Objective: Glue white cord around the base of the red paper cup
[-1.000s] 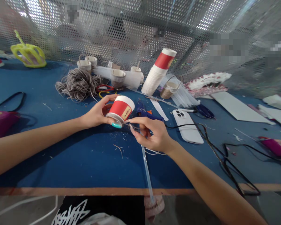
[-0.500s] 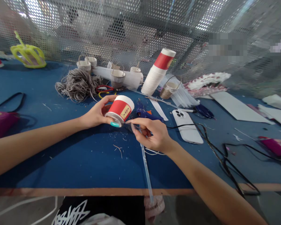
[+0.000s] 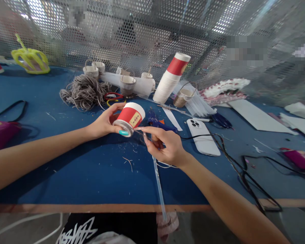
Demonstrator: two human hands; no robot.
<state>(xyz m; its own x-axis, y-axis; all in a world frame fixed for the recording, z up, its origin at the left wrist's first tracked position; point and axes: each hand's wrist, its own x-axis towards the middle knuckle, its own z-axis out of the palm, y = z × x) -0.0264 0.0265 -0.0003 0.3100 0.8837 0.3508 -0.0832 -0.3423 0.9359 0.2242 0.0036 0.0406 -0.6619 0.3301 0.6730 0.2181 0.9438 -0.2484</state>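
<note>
Cup (image 3: 129, 118) tipped slightly farther since earlier frame. Left hand (image 3: 104, 123) wraps it sideways, exposing base; right hand (image 3: 165, 145) pinches clear stick (image 3: 158, 179) against base rim.

Cup (image 3: 129, 117): I see red with a white rim and a yellow label.
Table (image 3: 66, 169): blue.
Phone (image 3: 203, 137): white.
Thumbnail (image 3: 123, 133): teal.
Basket (image 3: 30, 60): yellow-green.

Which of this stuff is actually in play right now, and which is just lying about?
In play: left hand holding red paper cup; right hand pinching a clear stick at its base.

Lying about: cup stack, cord bundle, phone, blue table.
</note>
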